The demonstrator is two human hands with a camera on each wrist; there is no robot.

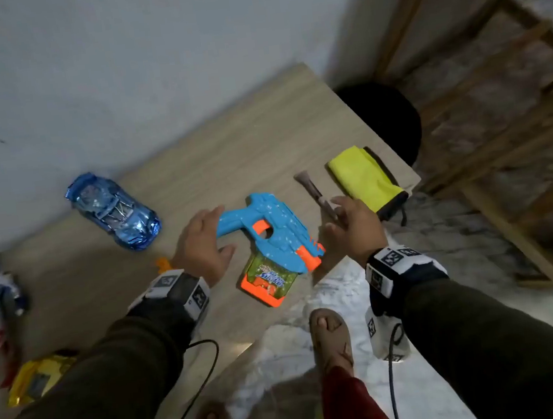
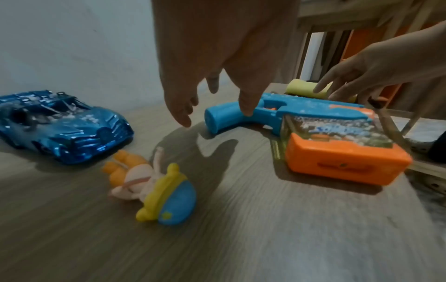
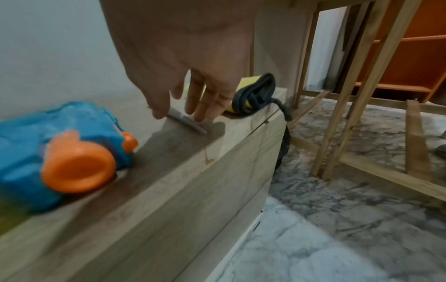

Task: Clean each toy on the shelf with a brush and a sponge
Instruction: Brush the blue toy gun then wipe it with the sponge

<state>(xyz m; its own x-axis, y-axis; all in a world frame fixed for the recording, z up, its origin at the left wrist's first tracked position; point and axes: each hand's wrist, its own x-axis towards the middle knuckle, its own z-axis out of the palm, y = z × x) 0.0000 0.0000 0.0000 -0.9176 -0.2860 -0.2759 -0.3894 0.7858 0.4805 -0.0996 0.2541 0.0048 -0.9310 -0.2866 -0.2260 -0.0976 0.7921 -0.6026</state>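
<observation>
On the pale wood-grain shelf (image 1: 227, 153) lies a blue and orange plastic water pistol (image 1: 273, 240). The left hand (image 1: 199, 244) hovers at its grip, fingers (image 2: 246, 106) loosely spread. The right hand (image 1: 350, 221), fingers (image 3: 201, 112) extended, touches the thin grey brush (image 1: 314, 193) beside the yellow sponge (image 1: 365, 180).

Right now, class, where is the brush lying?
In the head view the brush lies on the shelf top, between the water gun and the yellow sponge, under the right hand.
</observation>
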